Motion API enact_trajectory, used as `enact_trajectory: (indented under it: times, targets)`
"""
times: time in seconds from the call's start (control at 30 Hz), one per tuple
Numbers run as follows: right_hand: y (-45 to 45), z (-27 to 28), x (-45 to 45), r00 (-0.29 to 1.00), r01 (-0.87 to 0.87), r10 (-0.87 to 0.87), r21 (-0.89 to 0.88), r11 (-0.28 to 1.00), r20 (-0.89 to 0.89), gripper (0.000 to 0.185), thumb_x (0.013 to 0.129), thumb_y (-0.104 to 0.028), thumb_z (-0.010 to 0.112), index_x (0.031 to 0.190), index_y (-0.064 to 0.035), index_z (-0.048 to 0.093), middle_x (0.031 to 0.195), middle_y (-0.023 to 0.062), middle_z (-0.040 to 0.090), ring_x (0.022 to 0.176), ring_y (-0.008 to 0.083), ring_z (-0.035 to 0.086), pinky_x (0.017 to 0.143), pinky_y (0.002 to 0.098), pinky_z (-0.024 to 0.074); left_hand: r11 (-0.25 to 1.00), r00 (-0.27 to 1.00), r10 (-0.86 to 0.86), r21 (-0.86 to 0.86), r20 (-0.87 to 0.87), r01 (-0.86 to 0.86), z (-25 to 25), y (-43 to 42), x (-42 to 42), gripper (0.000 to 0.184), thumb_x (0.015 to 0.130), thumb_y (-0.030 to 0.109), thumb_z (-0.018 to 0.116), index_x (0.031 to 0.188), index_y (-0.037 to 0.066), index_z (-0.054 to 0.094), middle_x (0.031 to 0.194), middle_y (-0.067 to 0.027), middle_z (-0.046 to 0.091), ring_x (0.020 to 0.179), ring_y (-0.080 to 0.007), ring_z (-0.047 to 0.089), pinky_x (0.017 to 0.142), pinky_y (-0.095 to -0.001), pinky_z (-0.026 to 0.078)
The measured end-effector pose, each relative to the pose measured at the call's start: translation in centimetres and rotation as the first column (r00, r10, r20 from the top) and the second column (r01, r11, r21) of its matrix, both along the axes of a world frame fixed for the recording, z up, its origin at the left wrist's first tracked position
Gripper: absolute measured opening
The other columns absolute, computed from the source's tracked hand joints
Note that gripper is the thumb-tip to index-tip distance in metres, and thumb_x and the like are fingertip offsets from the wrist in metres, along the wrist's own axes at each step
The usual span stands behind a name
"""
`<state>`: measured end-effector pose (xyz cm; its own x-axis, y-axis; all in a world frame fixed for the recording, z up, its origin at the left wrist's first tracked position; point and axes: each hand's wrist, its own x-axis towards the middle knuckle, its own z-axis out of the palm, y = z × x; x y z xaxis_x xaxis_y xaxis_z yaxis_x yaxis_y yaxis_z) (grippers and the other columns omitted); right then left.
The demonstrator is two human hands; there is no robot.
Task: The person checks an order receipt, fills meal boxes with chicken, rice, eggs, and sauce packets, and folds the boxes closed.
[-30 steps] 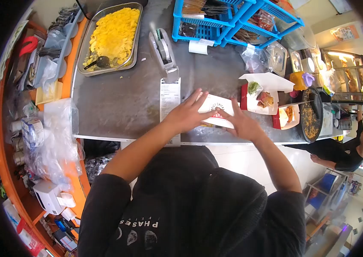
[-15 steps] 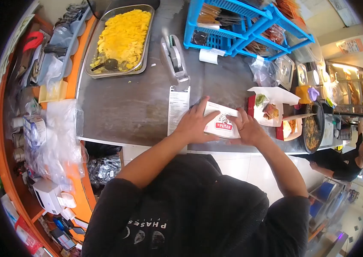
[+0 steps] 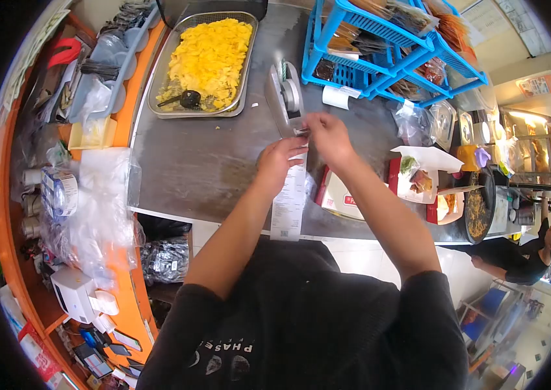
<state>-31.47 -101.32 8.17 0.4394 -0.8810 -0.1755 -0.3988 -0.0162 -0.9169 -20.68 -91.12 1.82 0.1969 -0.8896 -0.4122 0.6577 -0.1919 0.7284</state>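
At the front end of the grey tape dispenser (image 3: 284,97), my right hand (image 3: 331,142) has its fingers pinched together. Whatever lies between those fingertips is too small to see. My left hand (image 3: 278,162) is at the top of a long printed receipt (image 3: 288,201), its fingers lying across the paper just below the dispenser and seeming to grip it. The receipt's lower end reaches the counter's near edge. Partly hidden under my right forearm, a closed white and red food box (image 3: 340,197) lies on the counter.
A metal tray (image 3: 245,78) of yellow food with a black spoon stands at the back left. Blue plastic racks (image 3: 379,49) hold packets at the back. Open food boxes (image 3: 418,174) and a dark round pan (image 3: 479,208) stand right. A person (image 3: 522,257) is at far right.
Both hands have left the white and red box. My right hand has moved up to the tape dispenser, and my left hand to the receipt's top. The view has shifted slightly.
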Motion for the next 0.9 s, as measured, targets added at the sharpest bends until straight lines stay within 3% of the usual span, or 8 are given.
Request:
enact_trajectory:
  times: [0.07, 0.13, 0.2, 0.47, 0.57, 0.7, 0.8, 0.9]
  targets:
    - [2.8, 1.2, -2.2, 0.996, -0.058, 0.03, -0.34, 0.939, -0.086, 0.032, 0.1, -0.021, 0.058, 0.08, 0.0024, 0.067, 0.068, 0.0107, 0.066, 0.065, 0.0258, 0.068, 0.059, 0.0413, 0.0501, 1.0, 0.994, 0.029, 0.003, -0.104, -0.029, 0.6, -0.3, -0.2, 0.046, 0.101, 0.036, 0.055, 0.127, -0.002, 0.065, 0.121, -0.0124, 0.071, 0.111, -0.0241, 0.066, 0.083, -0.0352, 0.051]
    - [5.3, 0.6, -3.6, 0.982, -0.114, 0.044, -0.388, 0.915, -0.184, 0.029, 0.101, -0.017, 0.057, 0.081, 0.003, 0.065, 0.069, 0.0102, 0.065, 0.064, 0.0245, 0.069, 0.055, 0.0397, 0.0503, 0.981, 0.969, -0.026, 0.191, 0.247, -0.023, 1.9, -0.6, -0.6, 0.045, 0.093, 0.042, 0.069, 0.108, 0.0, 0.076, 0.101, -0.0081, 0.077, 0.082, -0.0165, 0.07, 0.07, -0.0324, 0.053]
    - [7.1, 0.4, -3.5, 0.994, 0.076, -0.048, 0.324, 0.943, -0.095, 0.025, 0.103, -0.015, 0.055, 0.092, 0.0056, 0.064, 0.071, 0.0123, 0.067, 0.064, 0.0226, 0.072, 0.052, 0.0354, 0.0529, 0.979, 0.884, -0.081, 0.203, 0.46, -0.016, -0.1, -1.3, -0.7, 0.041, 0.09, 0.041, 0.073, 0.1, 0.001, 0.078, 0.088, -0.007, 0.076, 0.073, -0.0153, 0.068, 0.065, -0.0327, 0.052]
    - [2.5, -6.8, -2.5, 0.886, -0.284, 0.39, 0.372, 0.884, -0.25, 0.032, 0.106, -0.014, 0.044, 0.106, 0.0133, 0.06, 0.086, 0.0168, 0.069, 0.069, 0.0278, 0.076, 0.054, 0.0329, 0.0615, 0.961, 0.75, -0.151, 0.274, 0.643, -0.041, -0.8, -3.6, -0.5, 0.031, 0.087, 0.031, 0.079, 0.083, 0.001, 0.077, 0.073, -0.0067, 0.072, 0.064, -0.0137, 0.061, 0.061, -0.0336, 0.048]
    - [2.7, -3.9, -1.6, 0.973, 0.043, 0.098, 0.576, 0.817, -0.211, 0.031, 0.104, -0.011, 0.044, 0.106, 0.0138, 0.063, 0.083, 0.0176, 0.072, 0.069, 0.0273, 0.076, 0.055, 0.0336, 0.063, 0.956, 0.752, -0.199, 0.294, 0.629, 0.008, -1.6, -4.5, 0.5, 0.029, 0.087, 0.029, 0.08, 0.083, 0.0, 0.076, 0.074, -0.0061, 0.071, 0.064, -0.0134, 0.058, 0.06, -0.0323, 0.046]
    - [1.0, -7.5, -2.1, 0.629, -0.585, 0.596, 0.2, 0.786, -0.499, 0.021, 0.083, -0.023, 0.077, 0.068, -0.0075, 0.076, 0.081, 0.0019, 0.078, 0.075, 0.0193, 0.074, 0.072, 0.0321, 0.0582, 0.887, 0.59, -0.327, 0.456, 0.738, -0.078, 0.6, -3.9, -0.1, 0.03, 0.087, 0.028, 0.079, 0.082, -0.002, 0.077, 0.075, -0.008, 0.074, 0.063, -0.0153, 0.063, 0.063, -0.0333, 0.049]
    - [3.1, -5.2, -3.3, 0.875, -0.198, 0.37, 0.466, 0.862, -0.312, 0.026, 0.084, -0.022, 0.076, 0.065, -0.0058, 0.073, 0.077, -0.0004, 0.076, 0.074, 0.018, 0.074, 0.071, 0.0334, 0.0589, 0.987, 0.531, -0.157, 0.121, 0.833, 0.102, 0.0, -2.8, -1.1, 0.026, 0.089, 0.024, 0.077, 0.085, -0.002, 0.077, 0.073, -0.0106, 0.073, 0.06, -0.0177, 0.063, 0.061, -0.0331, 0.049]
    - [7.2, 0.2, -9.5, 0.996, -0.023, -0.041, 0.637, 0.77, 0.085, 0.035, 0.106, -0.028, 0.052, 0.102, 0.0048, 0.065, 0.083, 0.0128, 0.07, 0.076, 0.0245, 0.075, 0.069, 0.0315, 0.0613, 0.928, 0.341, -0.09, -0.045, 0.936, 0.369, 4.7, 0.1, -5.0, 0.013, 0.088, 0.018, 0.074, 0.089, 0.006, 0.08, 0.096, -0.0103, 0.075, 0.085, -0.0256, 0.066, 0.079, -0.0366, 0.053]
